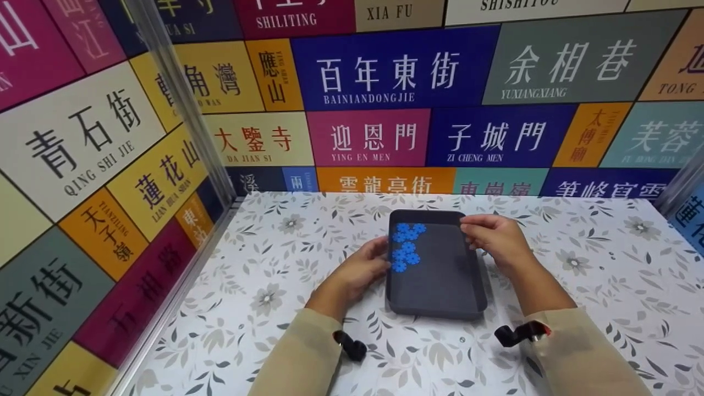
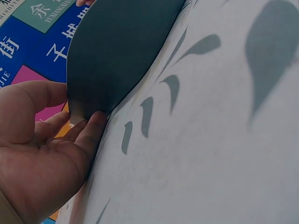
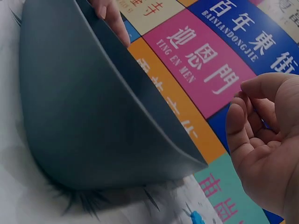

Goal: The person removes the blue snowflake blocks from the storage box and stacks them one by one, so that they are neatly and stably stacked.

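Observation:
A dark grey rectangular tray (image 1: 440,286) stands on the table with several blue flower-shaped pieces (image 1: 404,250) clustered along its left side. My left hand (image 1: 363,269) holds the tray's left wall; in the left wrist view, the fingers (image 2: 96,128) lie against the outside of the tray (image 2: 121,51). By the tray's far right corner is my right hand (image 1: 495,236), its thumb and fingertips drawn together. The right wrist view shows this hand (image 3: 266,140) curled, with no piece visible between the tips.
Low in the right wrist view, a small blue piece (image 3: 197,217) lies on the table beyond the tray. A floral cloth (image 1: 264,341) covers the table. Behind and to the left rise walls (image 1: 368,137) of coloured place-name panels. Each sleeve carries a black wrist camera (image 1: 350,346).

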Motion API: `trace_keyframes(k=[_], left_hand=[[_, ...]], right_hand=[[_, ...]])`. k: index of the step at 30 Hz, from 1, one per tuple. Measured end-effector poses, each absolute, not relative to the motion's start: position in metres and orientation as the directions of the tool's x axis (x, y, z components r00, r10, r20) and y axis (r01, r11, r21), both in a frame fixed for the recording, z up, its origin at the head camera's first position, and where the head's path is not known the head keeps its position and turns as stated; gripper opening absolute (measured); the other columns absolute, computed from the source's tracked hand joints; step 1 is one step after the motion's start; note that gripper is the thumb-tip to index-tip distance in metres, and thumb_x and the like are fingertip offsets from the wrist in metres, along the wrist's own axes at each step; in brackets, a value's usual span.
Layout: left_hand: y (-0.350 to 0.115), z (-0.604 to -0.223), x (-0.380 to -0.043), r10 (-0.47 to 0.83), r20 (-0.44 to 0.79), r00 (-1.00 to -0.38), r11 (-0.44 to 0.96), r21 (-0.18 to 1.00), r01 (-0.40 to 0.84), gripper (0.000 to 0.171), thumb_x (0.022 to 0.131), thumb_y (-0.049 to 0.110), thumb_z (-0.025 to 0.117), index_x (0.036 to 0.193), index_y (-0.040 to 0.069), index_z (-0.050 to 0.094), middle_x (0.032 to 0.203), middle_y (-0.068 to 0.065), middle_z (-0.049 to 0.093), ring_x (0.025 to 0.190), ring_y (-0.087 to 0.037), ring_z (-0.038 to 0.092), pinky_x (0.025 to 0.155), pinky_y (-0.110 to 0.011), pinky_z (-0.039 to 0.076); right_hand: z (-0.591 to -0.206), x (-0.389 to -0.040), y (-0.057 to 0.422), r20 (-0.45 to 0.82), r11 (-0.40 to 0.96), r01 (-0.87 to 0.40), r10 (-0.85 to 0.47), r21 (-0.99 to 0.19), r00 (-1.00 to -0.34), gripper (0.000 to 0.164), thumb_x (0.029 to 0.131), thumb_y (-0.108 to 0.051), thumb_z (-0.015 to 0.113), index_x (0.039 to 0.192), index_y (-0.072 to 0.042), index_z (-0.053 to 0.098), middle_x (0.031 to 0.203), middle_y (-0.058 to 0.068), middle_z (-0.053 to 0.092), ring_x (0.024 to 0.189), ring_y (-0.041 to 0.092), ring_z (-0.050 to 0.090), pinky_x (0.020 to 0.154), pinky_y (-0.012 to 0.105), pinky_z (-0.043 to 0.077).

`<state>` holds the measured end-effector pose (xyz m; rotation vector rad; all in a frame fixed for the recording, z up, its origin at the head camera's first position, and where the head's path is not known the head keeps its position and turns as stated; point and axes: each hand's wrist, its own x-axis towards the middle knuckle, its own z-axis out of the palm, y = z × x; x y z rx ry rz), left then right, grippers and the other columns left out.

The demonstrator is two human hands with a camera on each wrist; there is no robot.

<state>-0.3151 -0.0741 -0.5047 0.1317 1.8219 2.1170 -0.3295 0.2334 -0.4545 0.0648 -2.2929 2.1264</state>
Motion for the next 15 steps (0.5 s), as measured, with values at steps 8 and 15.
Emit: trace_keyframes(k=[8, 15], left_hand=[[-0.075, -0.504, -0.314, 0.326, -0.16, -0.932, -0.107, 0.973, -0.204, 0.078, 0.092, -0.007, 0.059, 0.165, 0.01, 0.038, 0.171, -0.013, 0.042, 0.156, -0.032, 0.045, 0.127, -0.046, 0.042], [-0.076, -0.505, -0.315, 0.316, -0.165, -0.934, -0.096, 0.974, -0.204, 0.076, 0.093, -0.006, 0.06, 0.164, 0.01, 0.04, 0.167, -0.015, 0.046, 0.153, -0.032, 0.049, 0.121, -0.043, 0.047]], right_hand=[[-0.448, -0.331, 0.213, 0.024, 0.079, -0.028, -0.048, -0.997, -0.999, 0.008, 0.099, -0.017, 0.076, 0.101, -0.021, 0.082, 0.084, -0.012, 0.075, 0.071, 0.008, 0.067, 0.068, 0.022, 0.062], [-0.439, -0.353, 0.193, -0.055, 0.022, 0.054, -0.06, -0.998, -0.997, 0.009, 0.099, -0.017, 0.075, 0.097, -0.023, 0.082, 0.082, -0.008, 0.073, 0.072, 0.009, 0.066, 0.069, 0.021, 0.061]])
